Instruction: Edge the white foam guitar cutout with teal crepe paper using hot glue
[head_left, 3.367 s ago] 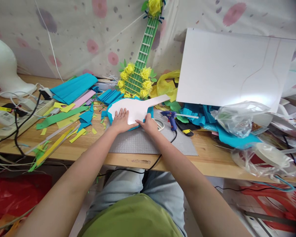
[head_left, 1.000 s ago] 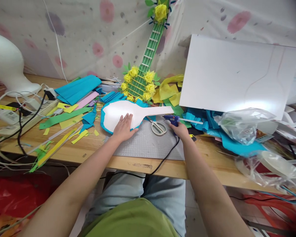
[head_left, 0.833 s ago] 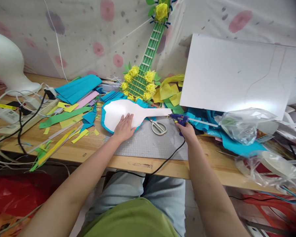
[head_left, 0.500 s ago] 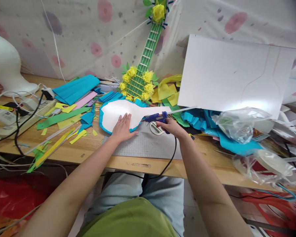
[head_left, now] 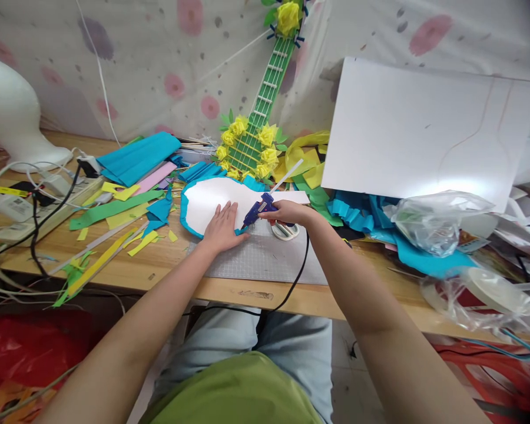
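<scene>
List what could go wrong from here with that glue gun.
The dark-blue plastic glue gun in the right hand has its tip close to the left hand; a slip might burn it if the glue is hot.

Its thin black cord drops over the front edge of the wooden table, so a snag could jerk the gun.

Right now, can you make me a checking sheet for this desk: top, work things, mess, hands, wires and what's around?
Surface: wooden table; gray cutting mat on it.
Work things: blue hot glue gun; white guitar-shaped cutout, blue paper along its edge; scissors, partly covered.
Clutter: folded blue paper, yellow scraps, clear plastic bag.
Hands: left hand flat on the cutout; right hand grips the glue gun.
Cables: glue gun's black cord over the front edge; wires around the power strip.
Surroundings: flowered green guitar model behind; white head form at left.
</scene>
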{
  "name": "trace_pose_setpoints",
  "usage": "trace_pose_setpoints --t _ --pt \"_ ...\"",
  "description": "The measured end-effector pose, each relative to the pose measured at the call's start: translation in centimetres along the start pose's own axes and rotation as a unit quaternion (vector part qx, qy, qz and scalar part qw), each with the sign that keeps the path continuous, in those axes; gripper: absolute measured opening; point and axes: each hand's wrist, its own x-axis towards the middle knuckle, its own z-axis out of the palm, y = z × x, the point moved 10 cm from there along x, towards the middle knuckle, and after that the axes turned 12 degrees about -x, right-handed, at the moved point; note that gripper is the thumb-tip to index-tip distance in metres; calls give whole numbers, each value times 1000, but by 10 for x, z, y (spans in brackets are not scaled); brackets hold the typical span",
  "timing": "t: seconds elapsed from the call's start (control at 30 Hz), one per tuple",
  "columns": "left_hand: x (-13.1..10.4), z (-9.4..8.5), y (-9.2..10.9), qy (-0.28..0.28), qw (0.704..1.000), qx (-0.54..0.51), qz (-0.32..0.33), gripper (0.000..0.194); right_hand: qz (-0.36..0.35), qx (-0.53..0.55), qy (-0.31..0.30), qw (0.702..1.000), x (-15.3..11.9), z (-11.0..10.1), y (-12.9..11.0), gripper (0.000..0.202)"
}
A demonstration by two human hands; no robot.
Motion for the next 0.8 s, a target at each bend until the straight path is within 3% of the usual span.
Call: trace_pose_setpoints --t 0.6,0.8 --pt "4 0 -5 -10 1000 -13 -9 92 25 -57 28 998 -2 -16 8 50" --pt "5 -2 -5 -14 999 -26 -17 79 47 -84 38 995 0 -20 17 49"
